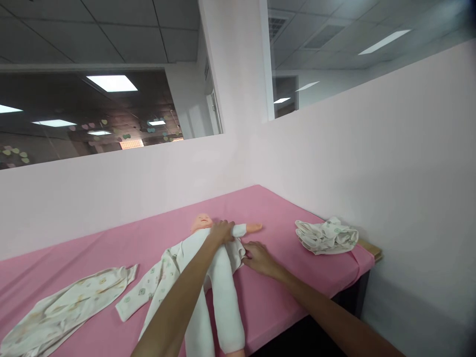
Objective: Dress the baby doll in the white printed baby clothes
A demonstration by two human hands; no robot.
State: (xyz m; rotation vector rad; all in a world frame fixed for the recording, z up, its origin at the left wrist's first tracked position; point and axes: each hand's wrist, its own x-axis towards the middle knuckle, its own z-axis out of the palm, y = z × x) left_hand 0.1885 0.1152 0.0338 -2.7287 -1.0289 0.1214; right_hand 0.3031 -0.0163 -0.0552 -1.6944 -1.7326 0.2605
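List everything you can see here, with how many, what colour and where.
baby doll: one, white suit, peach head, lying on its back mid-table
patterned garment: one, white print, spread under the doll's side
second garment: one, white print, flat at the table's left end
bundled cloth: one, white print, at the table's right end
table cover: one, pink
left hand: on the doll's chest
right hand: gripping cloth at the doll's side

White-clad baby doll (219, 277) lying face-up
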